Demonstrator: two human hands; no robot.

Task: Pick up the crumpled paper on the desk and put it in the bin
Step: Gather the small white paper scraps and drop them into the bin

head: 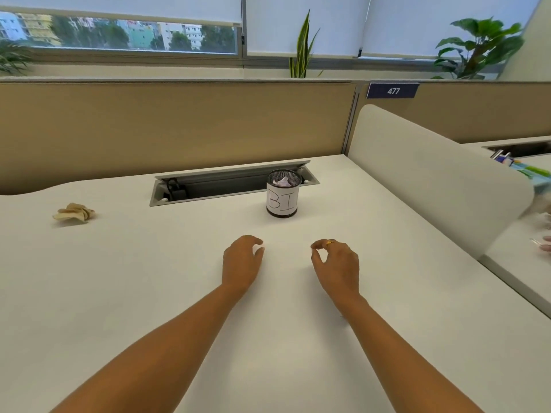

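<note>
Bright, even daylight comes from the windows (119,34) behind. Shadows on the bench (119,278) are faint. Wide-angle bending and blur mark the right edge.

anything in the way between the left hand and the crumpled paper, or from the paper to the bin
Nothing visible. Only bare desk lies between the left hand and the crumpled paper, and between paper and bin; the cable tray sits behind that path.

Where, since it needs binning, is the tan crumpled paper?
Head view: the crumpled paper lies on the desk at far left, well left of the bin and beyond the left hand.
</note>
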